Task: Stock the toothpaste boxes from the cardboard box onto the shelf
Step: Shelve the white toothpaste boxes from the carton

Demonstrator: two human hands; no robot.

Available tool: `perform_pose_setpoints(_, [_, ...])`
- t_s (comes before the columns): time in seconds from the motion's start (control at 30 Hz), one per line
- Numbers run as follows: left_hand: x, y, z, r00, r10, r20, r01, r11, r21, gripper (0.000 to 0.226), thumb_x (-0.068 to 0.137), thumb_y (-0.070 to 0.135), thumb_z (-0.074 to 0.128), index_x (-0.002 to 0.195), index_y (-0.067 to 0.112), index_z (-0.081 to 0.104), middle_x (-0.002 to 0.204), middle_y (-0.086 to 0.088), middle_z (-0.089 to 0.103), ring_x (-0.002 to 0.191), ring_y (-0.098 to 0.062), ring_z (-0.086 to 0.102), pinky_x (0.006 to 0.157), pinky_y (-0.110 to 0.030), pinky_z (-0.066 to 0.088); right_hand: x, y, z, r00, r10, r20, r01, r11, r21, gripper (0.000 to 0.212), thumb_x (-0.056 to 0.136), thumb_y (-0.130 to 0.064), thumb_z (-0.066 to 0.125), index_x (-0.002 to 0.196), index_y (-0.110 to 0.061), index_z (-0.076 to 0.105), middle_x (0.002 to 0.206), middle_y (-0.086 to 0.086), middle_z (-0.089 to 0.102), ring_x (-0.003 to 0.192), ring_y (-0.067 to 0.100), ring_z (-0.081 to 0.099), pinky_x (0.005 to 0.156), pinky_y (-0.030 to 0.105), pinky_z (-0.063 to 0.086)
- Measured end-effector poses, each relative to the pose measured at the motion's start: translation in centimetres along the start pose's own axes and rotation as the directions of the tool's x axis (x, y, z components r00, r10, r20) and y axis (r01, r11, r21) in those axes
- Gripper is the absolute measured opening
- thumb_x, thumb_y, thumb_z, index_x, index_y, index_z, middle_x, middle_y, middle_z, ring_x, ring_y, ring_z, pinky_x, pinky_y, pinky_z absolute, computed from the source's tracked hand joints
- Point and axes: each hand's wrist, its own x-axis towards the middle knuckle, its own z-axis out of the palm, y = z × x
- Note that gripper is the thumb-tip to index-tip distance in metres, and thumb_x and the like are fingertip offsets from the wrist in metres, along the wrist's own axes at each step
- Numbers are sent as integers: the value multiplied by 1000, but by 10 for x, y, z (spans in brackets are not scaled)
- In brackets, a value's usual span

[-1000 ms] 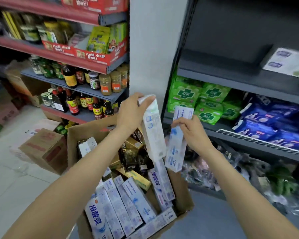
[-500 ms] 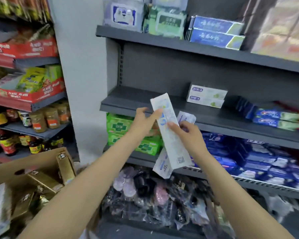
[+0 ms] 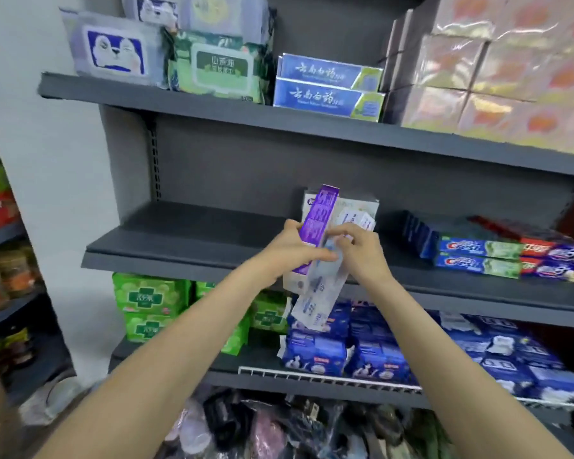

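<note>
At frame centre, before the middle shelf (image 3: 186, 256): two toothpaste boxes, held upright. Left hand (image 3: 287, 248) curled round the purple box (image 3: 317, 220); right hand (image 3: 362, 250) pinching the pale box (image 3: 318, 289) beside it. White boxes (image 3: 362, 207) stand at 12 o'clock. Risk, judged: the boxes overlap between the hands, so one may slip while being set down.

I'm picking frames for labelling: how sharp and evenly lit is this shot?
Head view: wide-angle bend in the shelf edges; the held toothpaste boxes and both hands, left and right, are motion-smeared; glare washes out the wrapped pink packs; bottom corners dim.
</note>
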Motion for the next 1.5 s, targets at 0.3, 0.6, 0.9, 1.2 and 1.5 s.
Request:
perform_pose_setpoints(0.3, [114, -13, -14, 990, 25, 138, -29, 999, 26, 32, 82, 13, 67, 114, 17, 63, 102, -5, 69, 82, -15, 64, 71, -19, 48, 99, 28, -34, 993, 119, -17, -118, 992, 33, 53, 92, -8, 54, 138, -30, 41, 125, 4, 57, 103, 20, 59, 87, 33, 51])
perform_pose_setpoints(0.6, [203, -26, 9, 984, 146, 104, -176, 666, 725, 53, 85, 44, 62, 134, 37, 43, 140, 7, 48, 127, -25, 45, 107, -46, 32, 138, 88, -53, 899, 393, -192, -322, 892, 317, 72, 81, -9, 71, 138, -25, 31, 131, 8, 55, 115, 30, 57, 94, 53, 49])
perform_pose_setpoints(0.9, [234, -32, 23, 979, 199, 45, -189, 802, 567, 40, 89, 40, 59, 123, 24, 49, 121, 0, 60, 110, -22, 57, 94, -38, 45, 170, 113, -62, 882, 460, -108, -401, 850, 343, 18, 82, -14, 70, 94, -12, 57, 95, 7, 64, 78, 19, 63, 66, 33, 53])
perform_pose_setpoints(1.2, [219, -18, 49, 994, 49, 100, -5, 916, -401, 27, 86, 2, 62, 105, 17, 50, 105, -5, 67, 98, -22, 65, 91, -43, 52, 175, 120, -50, 863, 365, 349, -505, 662, 554, 39, 88, -36, 55, 121, -16, 57, 115, 14, 67, 106, 29, 63, 82, 40, 51])
perform_pose_setpoints(1.5, [221, -30, 51, 999, -21, 45, 42, 824, -565, 22, 87, 14, 63, 109, 16, 58, 110, -6, 69, 105, -20, 62, 92, -34, 47, 177, 111, -54, 919, 250, 305, -341, 891, 298, 24, 90, -36, 57, 113, -32, 56, 109, 4, 68, 99, 25, 66, 86, 47, 54])
